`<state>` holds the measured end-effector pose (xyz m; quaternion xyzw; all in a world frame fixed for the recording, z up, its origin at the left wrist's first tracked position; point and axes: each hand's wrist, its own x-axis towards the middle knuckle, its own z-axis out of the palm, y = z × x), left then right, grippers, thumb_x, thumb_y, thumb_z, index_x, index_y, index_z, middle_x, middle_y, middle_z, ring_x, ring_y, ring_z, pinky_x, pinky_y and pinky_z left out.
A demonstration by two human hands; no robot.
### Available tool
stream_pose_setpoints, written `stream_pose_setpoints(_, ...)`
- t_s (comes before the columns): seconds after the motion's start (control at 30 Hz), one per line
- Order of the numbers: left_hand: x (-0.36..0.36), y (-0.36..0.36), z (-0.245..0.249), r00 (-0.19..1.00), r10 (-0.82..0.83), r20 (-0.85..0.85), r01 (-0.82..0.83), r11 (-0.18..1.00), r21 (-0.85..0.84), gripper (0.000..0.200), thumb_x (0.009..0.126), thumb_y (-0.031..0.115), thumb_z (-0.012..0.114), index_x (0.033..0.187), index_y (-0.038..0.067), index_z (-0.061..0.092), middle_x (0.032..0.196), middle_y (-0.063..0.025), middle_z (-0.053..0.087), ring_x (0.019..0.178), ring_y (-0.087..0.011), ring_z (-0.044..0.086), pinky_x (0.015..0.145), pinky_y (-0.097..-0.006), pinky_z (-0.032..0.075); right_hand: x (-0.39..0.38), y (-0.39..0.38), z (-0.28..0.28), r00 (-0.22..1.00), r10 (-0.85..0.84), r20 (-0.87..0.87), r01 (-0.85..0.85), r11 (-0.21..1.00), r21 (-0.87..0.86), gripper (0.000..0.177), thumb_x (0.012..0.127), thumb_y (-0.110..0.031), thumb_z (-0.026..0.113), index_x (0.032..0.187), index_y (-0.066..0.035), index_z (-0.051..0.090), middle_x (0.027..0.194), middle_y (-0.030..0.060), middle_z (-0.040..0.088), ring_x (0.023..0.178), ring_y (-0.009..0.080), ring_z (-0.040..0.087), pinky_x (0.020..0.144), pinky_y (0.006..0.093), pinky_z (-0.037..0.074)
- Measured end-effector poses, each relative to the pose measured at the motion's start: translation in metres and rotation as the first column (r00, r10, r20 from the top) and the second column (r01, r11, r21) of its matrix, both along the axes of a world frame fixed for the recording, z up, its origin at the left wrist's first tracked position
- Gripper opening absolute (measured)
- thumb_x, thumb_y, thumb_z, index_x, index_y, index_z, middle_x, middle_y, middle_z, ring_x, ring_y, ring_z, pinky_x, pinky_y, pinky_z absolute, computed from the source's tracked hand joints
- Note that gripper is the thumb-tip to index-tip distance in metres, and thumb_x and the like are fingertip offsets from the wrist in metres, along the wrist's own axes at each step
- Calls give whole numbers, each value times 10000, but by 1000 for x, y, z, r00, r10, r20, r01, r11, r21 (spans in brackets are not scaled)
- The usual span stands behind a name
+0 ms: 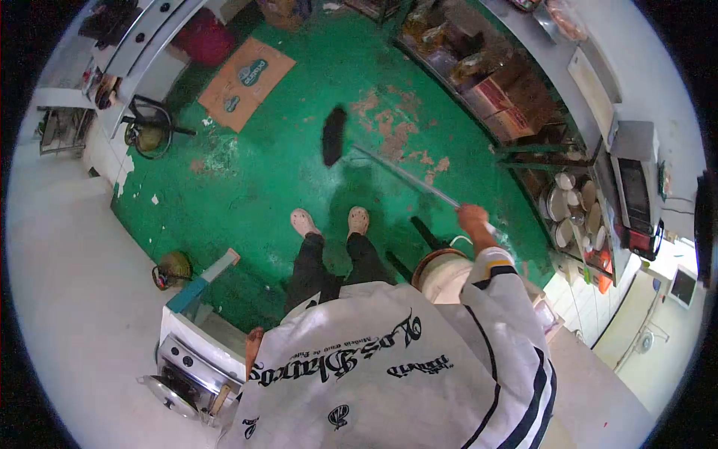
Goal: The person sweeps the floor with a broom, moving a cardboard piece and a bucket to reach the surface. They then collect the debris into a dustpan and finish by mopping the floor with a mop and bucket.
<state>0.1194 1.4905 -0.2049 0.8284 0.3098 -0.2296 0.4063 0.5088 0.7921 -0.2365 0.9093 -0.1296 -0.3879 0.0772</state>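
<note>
Right hand point(473, 218) wrapped tight round the far end of the broom handle point(407, 178), arm out so the broom head point(333, 135) reaches the green floor point(262, 187) ahead of the feet; left hand point(253, 346) hangs beside the stove point(191, 363), grip cannot be told.

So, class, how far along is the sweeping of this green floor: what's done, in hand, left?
Done: nothing sure; no swept pile shows on the green floor. In hand: the right hand grips the broom, bristles down ahead of the feet. Left, probably: pale flecks by the floor's left edge and the ground around the cardboard.
</note>
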Motion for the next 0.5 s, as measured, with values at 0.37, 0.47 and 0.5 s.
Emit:
stream_pose_setpoints(0.37,76,4,-42,991,-136,-5,135,989,-53,138,816,77,482,841,29,609,805,-61,627,721,-190,586,627,-327,472,-129,-127,129,979,-178,99,191,971,-145,431,854,-443,446,945,-72,645,937,207,628,923,347,603,777,454,488)
stream_pose_setpoints(0.47,78,17,-63,986,-167,-3,166,977,-133,191,830,153,487,933,35,596,850,-80,631,754,-214,598,658,-352,487,-130,-82,175,962,-201,185,217,974,-68,399,850,-406,472,887,-41,627,799,229,621,783,372,615,681,484,491)
stream_pose_setpoints(0.5,90,15,-57,986,-166,-34,160,979,-129,200,835,162,483,945,35,592,857,-85,631,760,-218,599,661,-358,487,-126,-67,177,951,-230,209,242,970,-32,386,850,-390,479,868,-30,618,749,233,617,731,380,617,645,494,490)
